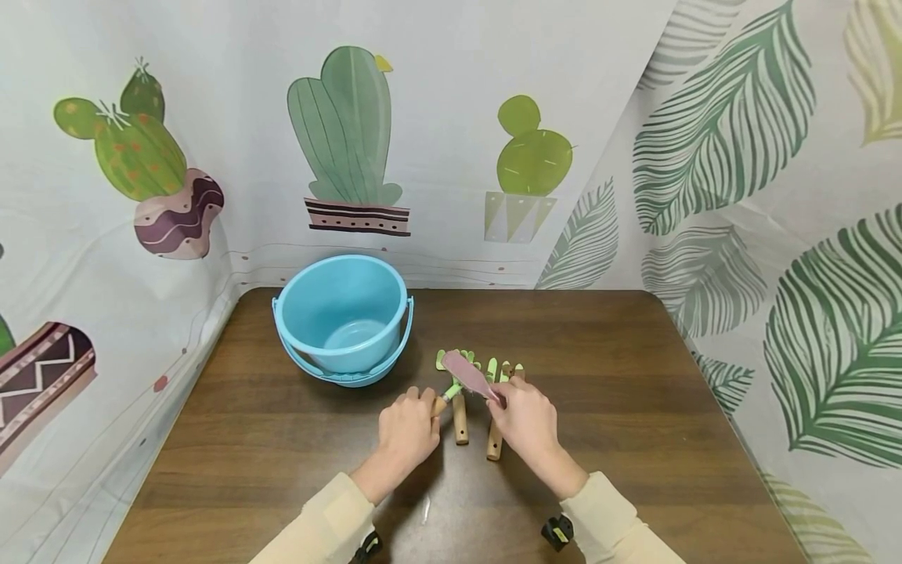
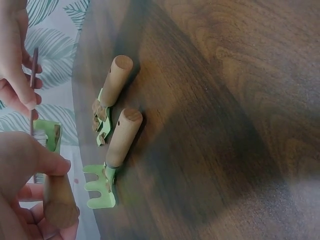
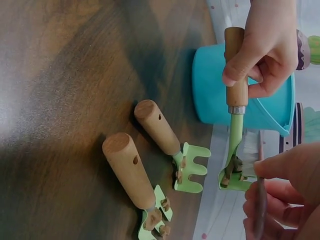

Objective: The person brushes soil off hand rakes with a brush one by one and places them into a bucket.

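My left hand [image 1: 407,429] grips the wooden handle of a small garden tool [image 3: 236,95] with a green metal head. Brown dirt clings to that head. Between the fingers and thumb of my right hand [image 1: 527,415] is a pink flat brush [image 1: 465,374], its pale bristles right at the dirty green head. Below the hands, a small hand rake [image 3: 192,172] with green tines lies on the table. Beside it is another wooden-handled garden tool [image 3: 127,170], brown clumps on its green forked head.
A light blue bucket [image 1: 366,294] with its handle lowered stands at the back left of the brown wooden table [image 1: 620,407]. Behind the table hangs a white cloth [image 1: 444,157] printed with cacti and leaves. A black wrist camera [image 1: 557,532] sits under the right sleeve.
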`<state>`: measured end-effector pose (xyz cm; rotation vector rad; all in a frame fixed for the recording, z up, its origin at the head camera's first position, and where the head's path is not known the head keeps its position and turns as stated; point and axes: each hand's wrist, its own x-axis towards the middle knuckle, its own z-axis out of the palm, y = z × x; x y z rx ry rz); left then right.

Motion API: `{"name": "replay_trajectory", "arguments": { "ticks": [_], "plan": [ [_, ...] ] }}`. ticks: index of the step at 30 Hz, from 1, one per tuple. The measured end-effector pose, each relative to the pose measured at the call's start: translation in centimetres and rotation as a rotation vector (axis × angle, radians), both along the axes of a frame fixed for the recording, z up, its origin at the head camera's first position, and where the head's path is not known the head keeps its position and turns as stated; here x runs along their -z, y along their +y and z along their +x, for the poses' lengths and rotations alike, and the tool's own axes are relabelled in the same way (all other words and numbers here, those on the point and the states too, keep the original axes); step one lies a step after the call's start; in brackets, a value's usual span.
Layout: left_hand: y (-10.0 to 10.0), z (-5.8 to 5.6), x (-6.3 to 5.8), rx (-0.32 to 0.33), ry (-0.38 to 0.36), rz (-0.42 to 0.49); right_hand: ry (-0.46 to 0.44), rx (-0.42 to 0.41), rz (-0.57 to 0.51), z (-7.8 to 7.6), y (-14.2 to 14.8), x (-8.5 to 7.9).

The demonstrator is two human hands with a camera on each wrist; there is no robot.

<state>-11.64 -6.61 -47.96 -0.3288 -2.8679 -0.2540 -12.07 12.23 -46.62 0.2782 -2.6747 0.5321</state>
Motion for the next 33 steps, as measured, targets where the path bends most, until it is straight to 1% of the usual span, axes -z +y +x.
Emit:
{"name": "replay_trajectory", "arguments": {
  "ticks": [5,9,13,17,22,30,33],
  "plan": [
    [0.0,0.0,0.0,-0.005,-0.006,0.008,0.119,-0.004,0.033,-0.1,0.0,0.1],
    [0.0,0.0,0.0,-0.007,-0.012,0.012,0.192,-0.004,0.066,-0.3,0.1,0.3],
    [0.0,0.1,-0.1,-0.009,-0.006,0.016,0.235,-0.007,0.095,-0.5,0.2,0.6],
    [0.0,0.1,-0.2,-0.003,0.013,0.027,0.249,-0.017,0.115,-0.5,0.2,0.6],
    [0.2,0.0,-0.1,-0.002,0.027,0.040,0.209,-0.009,0.111,-0.3,0.1,0.5],
    [0.2,0.0,-0.1,-0.014,0.024,0.035,0.030,-0.001,0.036,-0.1,0.1,-0.3],
    [0.2,-0.1,-0.1,-0.016,0.022,0.031,-0.013,-0.003,0.017,-0.1,0.2,-0.4]
  ]
}}
